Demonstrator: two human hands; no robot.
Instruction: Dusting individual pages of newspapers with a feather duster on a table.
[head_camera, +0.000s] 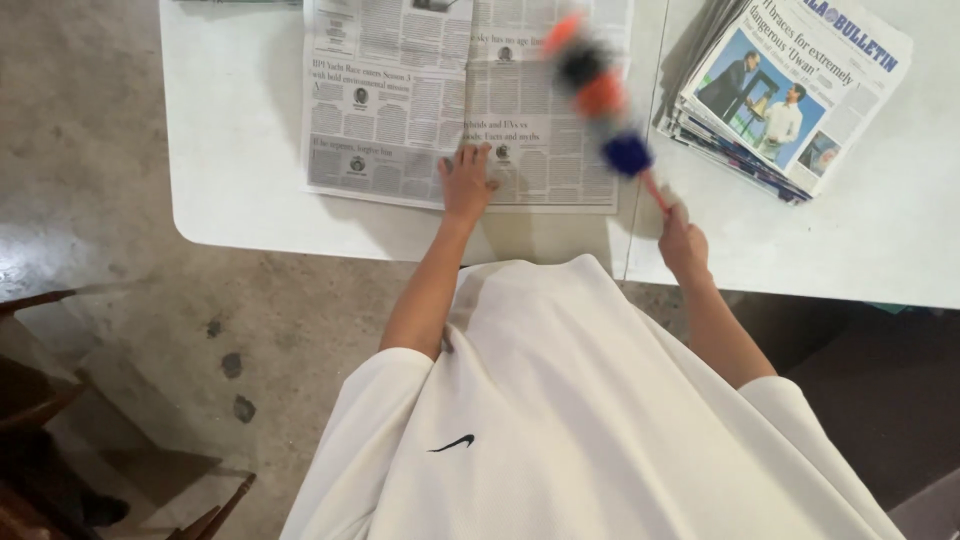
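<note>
Left hand (467, 183) is flat on an open newspaper (400, 110), fingers spread, palm pressing near the bottom edge at the fold. The paper lies spread on a white table (230, 190). Right hand (682, 243) is curled tight around the thin handle of a duster (600, 95), a fuzzy thing with orange, black and blue sections, blurry and angled up over the paper's right page. Off to the right there's a stack of papers (790, 90) on the table, well apart from both hands. Person's in a white shirt (580, 420).
</note>
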